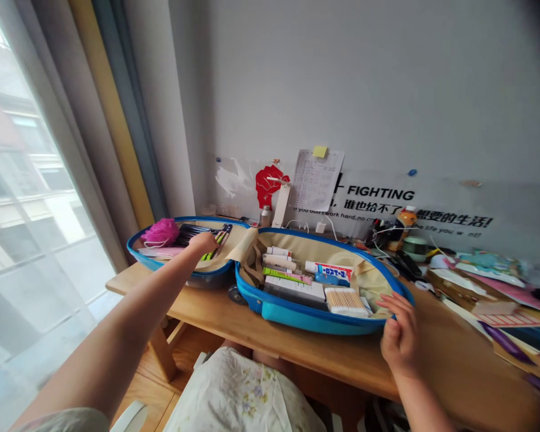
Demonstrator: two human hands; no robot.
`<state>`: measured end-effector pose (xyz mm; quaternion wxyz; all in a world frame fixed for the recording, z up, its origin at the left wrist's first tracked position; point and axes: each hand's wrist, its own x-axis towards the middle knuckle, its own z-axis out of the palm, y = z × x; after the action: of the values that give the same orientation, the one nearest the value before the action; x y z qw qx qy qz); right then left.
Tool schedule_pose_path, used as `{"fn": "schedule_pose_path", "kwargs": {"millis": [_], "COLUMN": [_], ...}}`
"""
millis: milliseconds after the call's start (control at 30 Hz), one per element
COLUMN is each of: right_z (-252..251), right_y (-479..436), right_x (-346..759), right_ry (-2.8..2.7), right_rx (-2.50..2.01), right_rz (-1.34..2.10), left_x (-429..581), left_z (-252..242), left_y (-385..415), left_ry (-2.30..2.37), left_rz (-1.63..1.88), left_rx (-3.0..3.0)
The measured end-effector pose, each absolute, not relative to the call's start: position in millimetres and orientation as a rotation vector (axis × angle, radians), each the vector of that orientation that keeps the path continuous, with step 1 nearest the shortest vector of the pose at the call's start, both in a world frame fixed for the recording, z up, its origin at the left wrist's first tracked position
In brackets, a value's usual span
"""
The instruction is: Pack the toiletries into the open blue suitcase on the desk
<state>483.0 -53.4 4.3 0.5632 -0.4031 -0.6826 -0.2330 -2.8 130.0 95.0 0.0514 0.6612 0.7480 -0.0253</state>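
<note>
A blue suitcase [317,321] with a beige lining lies spread apart in two halves on the wooden table. Over its left half, my left hand [202,242] is closed, touching slim green-and-black items [222,245]; its fingertips are hidden. Left of that hand lie a pink bath puff [161,231] and dark slim items [189,233]. My right hand [400,333] rests at the right half's near rim, fingers loosely apart and holding nothing. That half contains a toothpaste box [337,271], a green-and-pink tube [285,276], several white tubes [279,261] and a pack of cotton swabs [344,300].
The wooden table [450,360] carries clutter on the right: an orange-capped bottle [405,222], papers and a purple item [506,343]. Behind the suitcase stand a white upright device [281,205] and cables. A curtain [112,108] and window are at left.
</note>
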Motion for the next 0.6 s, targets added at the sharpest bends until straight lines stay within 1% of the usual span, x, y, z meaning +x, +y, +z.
{"fn": "schedule_pose_path", "kwargs": {"millis": [333,600], "right_z": [2.9,2.8], "right_y": [-52.7,-52.9], "right_x": [484.1,484.7], "right_ry": [-1.589,-1.6], "right_rx": [-0.967,-0.961], "right_rz": [-0.51,-0.505], "left_x": [7.1,1.2], "left_z": [92.4,90.1], "left_y": [127.1,123.1], "left_ry": [2.357,2.325], "left_rz": [-0.162,-0.168], "left_rx": [2.005,1.962]}}
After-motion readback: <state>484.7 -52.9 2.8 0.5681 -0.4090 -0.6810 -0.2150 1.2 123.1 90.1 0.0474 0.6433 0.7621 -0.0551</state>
